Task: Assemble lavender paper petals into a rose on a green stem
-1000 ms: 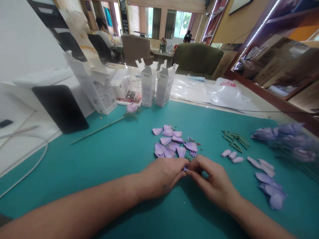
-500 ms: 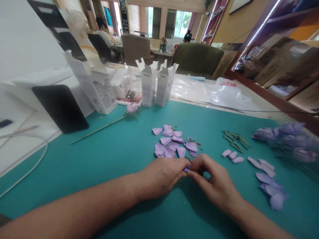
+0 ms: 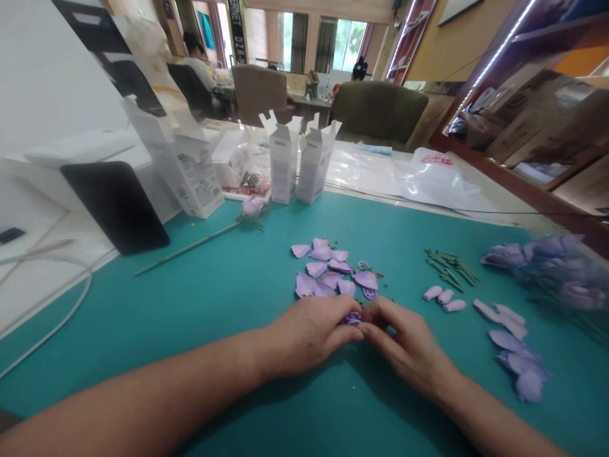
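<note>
Pinching a small purple plastic flower piece [image 3: 353, 318] between the fingertips of the left hand [image 3: 308, 334] and the right hand [image 3: 408, 348], both curled closed around it, just above the teal cutting mat [image 3: 200, 304]. Sitting right at the near edge of a scattered pile of loose purple petals [image 3: 328, 273], with short green stem pieces [image 3: 450, 266] lying farther right and a finished purple flower on a long green stem [image 3: 214, 233] lying far left

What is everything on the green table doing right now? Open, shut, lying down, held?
Left hand: pinched shut on small purple piece.
Right hand: pinched shut on the same piece.
Petals: loose, lying in a pile beyond the hands.
Finished flower: lying flat, stem on.
Two white boxes: upright, top flaps open.
Green stems: lying in a small heap.
Mat: flat.
</note>
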`<move>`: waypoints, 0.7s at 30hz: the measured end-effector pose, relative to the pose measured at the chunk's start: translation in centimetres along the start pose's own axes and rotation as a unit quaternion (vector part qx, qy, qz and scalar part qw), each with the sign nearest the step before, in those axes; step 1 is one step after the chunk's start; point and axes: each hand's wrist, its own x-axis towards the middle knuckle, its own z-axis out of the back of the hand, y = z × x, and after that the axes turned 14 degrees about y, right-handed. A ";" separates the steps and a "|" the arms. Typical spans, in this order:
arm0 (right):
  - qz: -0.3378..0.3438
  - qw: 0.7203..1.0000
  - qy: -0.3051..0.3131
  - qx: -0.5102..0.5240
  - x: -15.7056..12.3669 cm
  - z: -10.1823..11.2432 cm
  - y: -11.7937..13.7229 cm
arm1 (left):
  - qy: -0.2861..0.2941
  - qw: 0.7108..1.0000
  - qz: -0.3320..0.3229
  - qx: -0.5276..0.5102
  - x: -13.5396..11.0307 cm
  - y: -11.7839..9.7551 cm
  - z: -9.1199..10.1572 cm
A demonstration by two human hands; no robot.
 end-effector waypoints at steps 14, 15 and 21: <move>0.026 0.999 0.025 0.002 -0.1 0.2 0.2 | -0.044 0.998 -0.021 0.036 -0.1 0.4 0.0; 0.029 0.999 0.024 0.002 -0.1 0.2 0.2 | -0.042 0.998 -0.023 0.038 -0.1 0.5 0.0; 0.026 1.000 0.013 -0.007 -0.1 0.2 0.3 | -0.037 0.999 -0.020 0.009 0.0 0.4 0.2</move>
